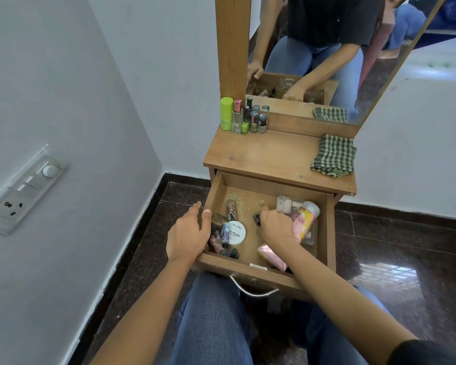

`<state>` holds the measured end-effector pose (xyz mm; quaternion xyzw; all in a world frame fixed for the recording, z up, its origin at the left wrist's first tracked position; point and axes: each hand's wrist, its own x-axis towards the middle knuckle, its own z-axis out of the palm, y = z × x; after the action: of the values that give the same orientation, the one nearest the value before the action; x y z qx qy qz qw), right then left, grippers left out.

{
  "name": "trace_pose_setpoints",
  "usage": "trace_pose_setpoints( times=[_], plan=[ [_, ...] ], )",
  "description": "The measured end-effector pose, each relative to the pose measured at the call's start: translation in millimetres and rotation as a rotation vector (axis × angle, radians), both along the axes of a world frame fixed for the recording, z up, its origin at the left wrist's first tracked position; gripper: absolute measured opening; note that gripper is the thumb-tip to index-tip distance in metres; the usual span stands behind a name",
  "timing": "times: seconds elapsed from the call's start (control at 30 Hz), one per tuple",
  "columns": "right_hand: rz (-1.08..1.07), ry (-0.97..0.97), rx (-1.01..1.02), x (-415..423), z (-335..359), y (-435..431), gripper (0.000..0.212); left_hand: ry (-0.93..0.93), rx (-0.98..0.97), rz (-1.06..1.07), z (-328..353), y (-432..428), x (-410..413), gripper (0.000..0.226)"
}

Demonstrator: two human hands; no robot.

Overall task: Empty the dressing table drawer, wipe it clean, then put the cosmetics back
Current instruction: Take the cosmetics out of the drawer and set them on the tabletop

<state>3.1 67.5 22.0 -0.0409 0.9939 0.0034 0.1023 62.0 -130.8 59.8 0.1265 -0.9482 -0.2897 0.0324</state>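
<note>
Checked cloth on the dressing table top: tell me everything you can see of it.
The checked cloth is woven fabric in dark green and cream squares, folded into a rough, slightly rumpled rectangle. It lies flat at the right rear of the dressing table top, its reflection showing in the mirror behind. Nothing rests on it and no hand touches it.

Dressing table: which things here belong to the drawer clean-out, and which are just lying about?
Job: drawer, white Zudio tub, pink bottle, tabletop bottles, checked cloth, left hand gripping drawer side, right hand holding small black item.
Lying about: wall switch panel, mirror.
</note>
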Motion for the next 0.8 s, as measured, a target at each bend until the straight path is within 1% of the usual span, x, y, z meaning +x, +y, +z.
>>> trace_pose_setpoints(
  times=[0.1, 0.23, 0.33, 0.4, 0.43, 0.5, 0.57, 0.7, 0.77, 0.8],
  plan=[
    [-0.024, 0.069, -0.115, -1, 3, 0, 0.031, 0.008, -0.002, 0.001, 1, 1, 1, 0.050],
    [-0.046, 0.089, -0.361, -7, 19, 5, 0.007, 0.005, 0.004, 0.006, 1, 0, 1, 0.050],
    [-0.055, 0.172, -0.528, -16, 39, 7, 0.008, 0.009, 0.006, 0.001, 2, 1, 1, 0.050],
    [-0.048, 0.240, -0.672, -31, 63, 9, 0.007, 0.011, 0.008, -0.002, 1, 0, 1, 0.050],
    [-0.043, 0.279, -0.709, -42, 77, 10, 0.006, 0.011, 0.007, -0.003, 1, 0, 1, 0.050],
    [-0.044, 0.372, -0.704, -69, 102, 12, 0.005, 0.007, 0.005, 0.000, 1, 0, 1, 0.050],
    [-0.039, 0.430, -0.667, -98, 115, 11, 0.010, 0.003, 0.009, 0.004, 1, 0, 1, 0.051],
    [-0.067, 0.326, -0.612, -138, 105, 7, 0.007, 0.003, 0.014, 0.000, 3, 0, 1, 0.051],
    [-0.094, 0.315, -0.663, -145, 94, 3, 0.010, 0.006, 0.011, -0.005, 3, 0, 2, 0.050],
    [-0.119, 0.331, -0.736, -145, 89, 2, 0.012, 0.008, 0.008, -0.008, 3, 0, 2, 0.050]
  ],
)
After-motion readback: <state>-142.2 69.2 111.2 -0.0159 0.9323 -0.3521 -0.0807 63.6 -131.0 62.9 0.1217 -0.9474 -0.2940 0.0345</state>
